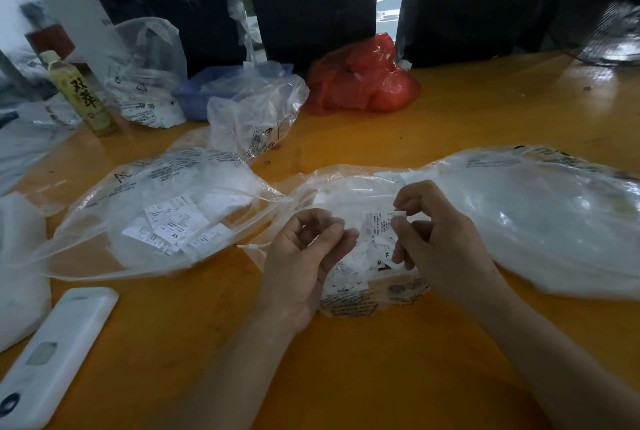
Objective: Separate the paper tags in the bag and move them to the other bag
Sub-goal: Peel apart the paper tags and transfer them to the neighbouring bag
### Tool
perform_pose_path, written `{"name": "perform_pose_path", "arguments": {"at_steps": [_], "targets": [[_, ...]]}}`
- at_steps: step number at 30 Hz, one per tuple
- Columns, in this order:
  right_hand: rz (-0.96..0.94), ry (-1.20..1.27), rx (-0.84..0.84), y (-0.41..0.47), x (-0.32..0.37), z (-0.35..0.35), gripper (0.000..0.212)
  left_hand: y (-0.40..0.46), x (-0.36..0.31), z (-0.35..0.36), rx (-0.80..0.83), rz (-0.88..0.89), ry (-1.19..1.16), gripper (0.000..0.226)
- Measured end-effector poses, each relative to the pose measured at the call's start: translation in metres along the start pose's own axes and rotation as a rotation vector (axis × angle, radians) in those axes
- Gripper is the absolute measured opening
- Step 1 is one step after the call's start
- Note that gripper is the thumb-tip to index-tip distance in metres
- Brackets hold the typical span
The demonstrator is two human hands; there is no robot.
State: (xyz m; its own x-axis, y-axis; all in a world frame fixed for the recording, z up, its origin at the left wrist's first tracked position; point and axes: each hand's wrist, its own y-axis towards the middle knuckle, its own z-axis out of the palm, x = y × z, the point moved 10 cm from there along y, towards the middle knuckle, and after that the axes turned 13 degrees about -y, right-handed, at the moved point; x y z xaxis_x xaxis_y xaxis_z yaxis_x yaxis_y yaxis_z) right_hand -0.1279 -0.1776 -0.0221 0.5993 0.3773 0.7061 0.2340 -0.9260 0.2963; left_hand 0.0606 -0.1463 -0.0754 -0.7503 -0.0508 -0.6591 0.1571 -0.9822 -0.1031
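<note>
A clear plastic bag [349, 183] lies open at the table's middle, holding a heap of small white paper tags [367, 249] marked with sizes. My right hand [440, 239] pinches a small white tag [400, 215] between thumb and forefinger above that heap. My left hand [304, 256] hovers beside it, palm up, fingers loosely curled; whether it holds a tag is unclear. To the left lies a second clear bag [104, 194] with several printed tags [176, 225] inside, its mouth facing the hands.
A big clear bag of white material [540, 218] lies at the right. Behind stand a red bag [363, 79], a blue tray [194, 90], more clear bags [256, 117] and a tea bottle [81, 97]. A white phone case [55, 357] lies front left on the orange table [381, 377].
</note>
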Motion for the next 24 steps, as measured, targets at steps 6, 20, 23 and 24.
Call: {"name": "perform_pose_path", "arguments": {"at_steps": [6,20,23,24], "targets": [[-0.028,-0.118,0.050,0.002,0.002,0.005,0.036,-0.003,0.002,0.001,-0.013,-0.027,0.175,0.018],[-0.168,-0.151,0.092,-0.005,0.024,0.018,0.011,-0.007,0.008,0.009,0.064,-0.050,0.276,0.023],[-0.100,-0.113,0.051,-0.001,0.014,0.011,0.007,-0.005,0.007,0.005,0.020,-0.045,0.205,0.016],[-0.065,-0.060,0.019,0.000,0.009,0.006,0.016,-0.004,0.007,0.004,0.011,-0.051,0.165,0.016]]}}
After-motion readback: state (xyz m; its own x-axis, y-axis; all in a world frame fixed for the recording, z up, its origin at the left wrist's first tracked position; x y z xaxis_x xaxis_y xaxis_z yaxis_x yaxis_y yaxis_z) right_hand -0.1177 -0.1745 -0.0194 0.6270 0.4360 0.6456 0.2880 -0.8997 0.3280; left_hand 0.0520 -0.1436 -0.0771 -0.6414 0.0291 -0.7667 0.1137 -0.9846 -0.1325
